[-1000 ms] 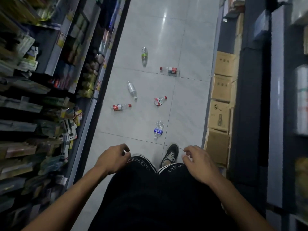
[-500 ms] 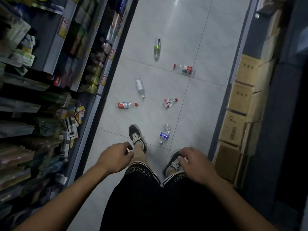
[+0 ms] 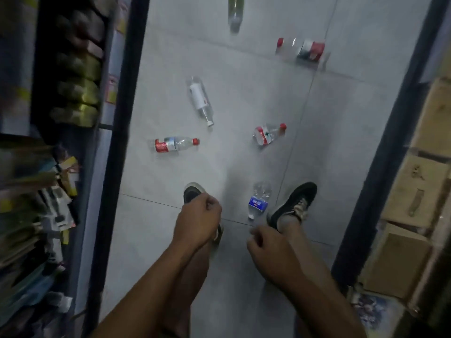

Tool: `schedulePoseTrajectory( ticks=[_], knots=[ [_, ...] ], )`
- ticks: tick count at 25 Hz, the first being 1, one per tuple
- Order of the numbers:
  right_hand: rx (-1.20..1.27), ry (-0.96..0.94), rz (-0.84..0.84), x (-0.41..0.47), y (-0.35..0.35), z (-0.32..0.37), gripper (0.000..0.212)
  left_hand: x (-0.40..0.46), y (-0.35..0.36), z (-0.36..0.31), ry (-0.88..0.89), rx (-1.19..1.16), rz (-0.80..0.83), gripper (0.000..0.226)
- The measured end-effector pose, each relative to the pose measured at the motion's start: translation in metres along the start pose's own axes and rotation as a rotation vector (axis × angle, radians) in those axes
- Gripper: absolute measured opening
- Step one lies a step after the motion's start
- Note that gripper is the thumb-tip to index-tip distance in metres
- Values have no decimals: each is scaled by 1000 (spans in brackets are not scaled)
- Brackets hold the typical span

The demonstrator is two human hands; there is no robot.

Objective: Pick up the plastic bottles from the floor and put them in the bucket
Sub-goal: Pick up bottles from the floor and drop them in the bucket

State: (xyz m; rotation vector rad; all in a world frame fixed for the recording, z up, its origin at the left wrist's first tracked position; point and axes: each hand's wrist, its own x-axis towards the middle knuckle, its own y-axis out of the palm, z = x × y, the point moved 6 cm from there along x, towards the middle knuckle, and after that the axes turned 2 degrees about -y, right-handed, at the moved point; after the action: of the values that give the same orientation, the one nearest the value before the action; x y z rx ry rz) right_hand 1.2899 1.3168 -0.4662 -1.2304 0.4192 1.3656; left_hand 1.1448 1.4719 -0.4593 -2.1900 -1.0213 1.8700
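Several plastic bottles lie on the grey tiled floor of a shop aisle. Closest is a crumpled blue-label bottle (image 3: 258, 200) between my two shoes. Beyond it lie a red-label bottle (image 3: 173, 144), a crushed red-cap bottle (image 3: 267, 134), a white-label bottle (image 3: 200, 99), a red-and-dark-label bottle (image 3: 302, 48) and a green one (image 3: 235, 11) at the top edge. My left hand (image 3: 198, 223) hangs loosely curled over my left shoe, holding nothing. My right hand (image 3: 269, 252) is loosely curled and holds nothing, just below the blue-label bottle. No bucket is in view.
Stocked shelves (image 3: 58, 147) line the left side behind a dark rail (image 3: 114, 167). Stacked cardboard boxes (image 3: 412, 191) stand along the right. My black shoes (image 3: 291, 206) stand on the floor on either side of the nearest bottle.
I have stepped forward along the aisle and the view has dropped lower, so the bottles appear much closer. Both hands stay low in front of me, holding nothing.
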Motion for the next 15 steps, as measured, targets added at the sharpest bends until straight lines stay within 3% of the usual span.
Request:
schedulePoseTrajectory(
  ticks=[3,8,10,12,15],
  knots=[
    [85,144,55,126,79,-58,38,100,95,21,-110,-214,-45,18],
    [232,573,-251,279,159,-172,93,216,214,84,-213,-200,-90,15],
    [204,635,-327,311,185,-199,108,245,241,105,-244,-186,-128,15],
    [164,667,-353,327,201,-215,106,263,255,111,-238,-189,-95,14],
    [164,687,-385,332,205,-223,84,281,243,108,-220,-177,-111,13]
  ],
)
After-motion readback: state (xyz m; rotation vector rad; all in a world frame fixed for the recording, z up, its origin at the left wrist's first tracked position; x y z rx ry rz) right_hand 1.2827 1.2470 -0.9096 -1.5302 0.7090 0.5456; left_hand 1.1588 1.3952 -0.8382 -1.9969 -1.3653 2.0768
